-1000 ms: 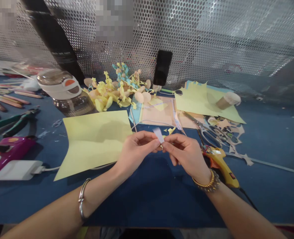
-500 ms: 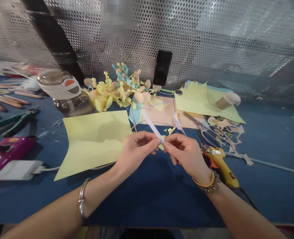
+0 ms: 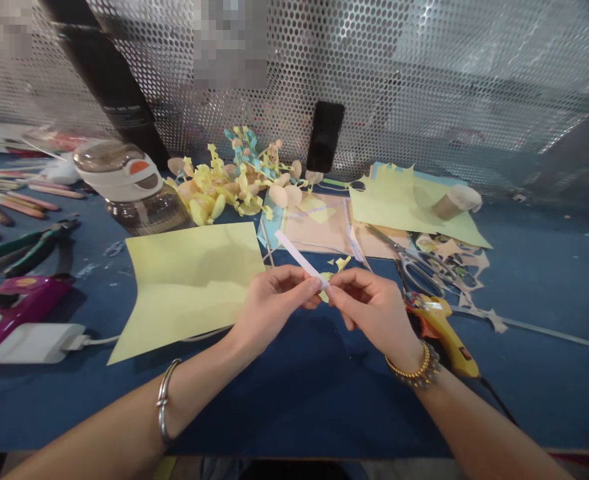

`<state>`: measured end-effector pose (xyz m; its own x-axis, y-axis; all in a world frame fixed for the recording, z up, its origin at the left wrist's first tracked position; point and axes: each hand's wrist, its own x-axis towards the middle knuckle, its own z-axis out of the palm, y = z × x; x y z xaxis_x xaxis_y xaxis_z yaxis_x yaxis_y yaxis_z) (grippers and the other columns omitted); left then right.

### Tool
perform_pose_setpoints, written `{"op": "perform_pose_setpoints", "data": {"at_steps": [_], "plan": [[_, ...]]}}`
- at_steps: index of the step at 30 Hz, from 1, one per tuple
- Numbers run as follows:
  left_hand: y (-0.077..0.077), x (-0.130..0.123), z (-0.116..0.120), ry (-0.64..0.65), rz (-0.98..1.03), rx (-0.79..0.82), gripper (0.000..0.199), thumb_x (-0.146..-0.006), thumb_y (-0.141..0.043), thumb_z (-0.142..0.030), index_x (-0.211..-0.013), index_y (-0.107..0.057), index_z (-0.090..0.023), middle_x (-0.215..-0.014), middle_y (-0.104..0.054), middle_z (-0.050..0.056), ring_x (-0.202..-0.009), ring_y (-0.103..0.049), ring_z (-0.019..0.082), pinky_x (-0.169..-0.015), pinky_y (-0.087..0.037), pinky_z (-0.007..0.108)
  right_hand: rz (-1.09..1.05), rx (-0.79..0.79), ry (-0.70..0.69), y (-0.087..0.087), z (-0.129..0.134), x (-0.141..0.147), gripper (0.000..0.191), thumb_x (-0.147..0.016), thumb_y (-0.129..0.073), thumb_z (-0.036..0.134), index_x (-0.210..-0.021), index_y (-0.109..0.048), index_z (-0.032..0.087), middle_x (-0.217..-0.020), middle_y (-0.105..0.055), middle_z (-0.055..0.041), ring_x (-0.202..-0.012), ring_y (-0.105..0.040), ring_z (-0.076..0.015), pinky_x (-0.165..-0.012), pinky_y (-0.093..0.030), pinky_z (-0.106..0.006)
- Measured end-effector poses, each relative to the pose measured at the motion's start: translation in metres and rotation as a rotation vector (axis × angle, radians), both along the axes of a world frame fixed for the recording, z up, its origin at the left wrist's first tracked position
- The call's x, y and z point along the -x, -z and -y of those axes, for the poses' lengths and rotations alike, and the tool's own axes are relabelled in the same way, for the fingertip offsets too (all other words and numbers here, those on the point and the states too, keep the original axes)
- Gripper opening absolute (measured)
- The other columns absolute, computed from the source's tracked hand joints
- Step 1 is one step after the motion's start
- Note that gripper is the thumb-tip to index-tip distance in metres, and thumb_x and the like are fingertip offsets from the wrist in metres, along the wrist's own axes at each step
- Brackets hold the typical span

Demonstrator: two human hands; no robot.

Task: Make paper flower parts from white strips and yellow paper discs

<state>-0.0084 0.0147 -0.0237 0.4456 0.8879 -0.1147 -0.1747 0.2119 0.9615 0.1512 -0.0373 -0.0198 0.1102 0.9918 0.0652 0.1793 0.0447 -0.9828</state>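
A narrow pale lilac paper strip (image 3: 297, 255) slants up and left from between my fingertips. My left hand (image 3: 279, 297) pinches its lower end between thumb and forefinger. My right hand (image 3: 367, 300) also pinches that end, its thumb and fingertips close against the left ones. How the strip's end is folded or rolled there is hidden by the fingers. Beside my left hand lies a large yellow paper sheet (image 3: 189, 280) with curled edges. Close by my right hand are a yellow glue gun (image 3: 447, 333) and scissors (image 3: 419, 270).
Paper flowers (image 3: 239, 180) in yellow, peach and blue lie behind the sheet, beside a lidded jar (image 3: 134, 187). A phone (image 3: 326, 137) leans on the perforated metal screen. Pliers (image 3: 34, 247) and a purple power strip (image 3: 29, 300) sit left. Paper scraps (image 3: 467, 260) lie right.
The free end of the paper strip has swung lower and to the left. Both hands stay in almost the same place, still pinching the strip.
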Motion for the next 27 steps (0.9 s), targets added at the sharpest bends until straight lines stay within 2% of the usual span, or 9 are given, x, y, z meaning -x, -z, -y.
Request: {"op": "perform_pose_setpoints", "data": {"at_steps": [6, 9, 11, 13, 15, 17, 20, 27], "plan": [[0.0018, -0.0002, -0.0007, 0.034, 0.017, -0.015, 0.014, -0.078, -0.072, -0.030, -0.076, -0.070, -0.016, -0.066, -0.067, -0.001, -0.061, -0.062, 0.007, -0.060, -0.050, 0.016, -0.053, 0.012, -0.012, -0.0014, -0.0021, 0.0008, 0.013, -0.081, -0.067, 0.029, -0.076, -0.064, 0.018, -0.059, -0.058, 0.0046, -0.036, -0.046, -0.0027, -0.034, -0.036, -0.016], [0.0004, 0.0004, 0.0000, -0.002, -0.011, -0.084, 0.015, -0.080, -0.069, -0.031, -0.077, -0.067, -0.016, -0.068, -0.065, -0.002, -0.061, -0.060, 0.007, -0.057, -0.049, 0.016, -0.094, 0.010, -0.003, 0.0006, -0.0039, 0.0000, 0.015, -0.081, -0.068, 0.030, -0.074, -0.064, 0.017, -0.058, -0.058, 0.0050, -0.034, -0.044, -0.0017, -0.032, -0.034, -0.015], [-0.0013, 0.0018, 0.0018, -0.095, -0.067, -0.232, 0.015, -0.080, -0.069, -0.029, -0.073, -0.063, -0.017, -0.064, -0.060, -0.004, -0.056, -0.054, 0.006, -0.052, -0.045, 0.016, -0.118, 0.003, 0.015, 0.0026, -0.0045, -0.0010, 0.016, -0.080, -0.069, 0.031, -0.073, -0.064, 0.017, -0.057, -0.059, 0.0053, -0.033, -0.043, -0.0014, -0.032, -0.033, -0.014], [-0.0025, 0.0035, 0.0042, -0.183, -0.138, -0.455, 0.016, -0.079, -0.071, -0.025, -0.069, -0.062, -0.017, -0.060, -0.056, -0.004, -0.052, -0.050, 0.006, -0.048, -0.042, 0.016, -0.135, -0.004, 0.025, 0.0042, -0.0046, -0.0017, 0.016, -0.080, -0.069, 0.031, -0.073, -0.064, 0.018, -0.056, -0.059, 0.0055, -0.033, -0.043, -0.0013, -0.032, -0.033, -0.014], [-0.0028, 0.0048, 0.0061, -0.212, -0.190, -0.659, 0.009, -0.077, -0.072, -0.021, -0.071, -0.066, -0.017, -0.062, -0.057, -0.003, -0.054, -0.050, 0.006, -0.049, -0.042, 0.018, -0.147, -0.010, 0.022, 0.0045, -0.0042, -0.0017, 0.016, -0.081, -0.069, 0.031, -0.074, -0.064, 0.018, -0.056, -0.059, 0.0059, -0.033, -0.043, -0.0010, -0.032, -0.033, -0.014], [-0.0021, 0.0052, 0.0066, -0.202, -0.229, -0.757, 0.003, -0.077, -0.071, -0.018, -0.080, -0.071, -0.018, -0.067, -0.060, -0.001, -0.057, -0.053, 0.007, -0.052, -0.045, 0.019, -0.153, -0.005, 0.007, 0.0037, -0.0037, -0.0011, 0.015, -0.081, -0.069, 0.030, -0.073, -0.064, 0.018, -0.056, -0.058, 0.0063, -0.032, -0.043, -0.0006, -0.032, -0.033, -0.013], [-0.0004, 0.0049, 0.0057, -0.203, -0.273, -0.753, 0.010, -0.080, -0.070, -0.019, -0.089, -0.073, -0.020, -0.071, -0.060, -0.001, -0.058, -0.055, 0.007, -0.053, -0.046, 0.019, -0.147, 0.000, -0.007, 0.0015, -0.0030, 0.0002, 0.015, -0.081, -0.069, 0.029, -0.073, -0.064, 0.018, -0.056, -0.058, 0.0063, -0.033, -0.043, -0.0005, -0.032, -0.033, -0.013], [0.0003, 0.0046, 0.0046, -0.164, -0.295, -0.637, 0.010, -0.080, -0.070, -0.024, -0.088, -0.075, -0.023, -0.077, -0.061, 0.000, -0.062, -0.058, 0.008, -0.054, -0.046, 0.019, -0.107, -0.018, -0.006, 0.0000, -0.0019, 0.0005, 0.013, -0.081, -0.068, 0.028, -0.075, -0.064, 0.018, -0.058, -0.058, 0.0059, -0.035, -0.045, -0.0011, -0.033, -0.035, -0.013]]}}
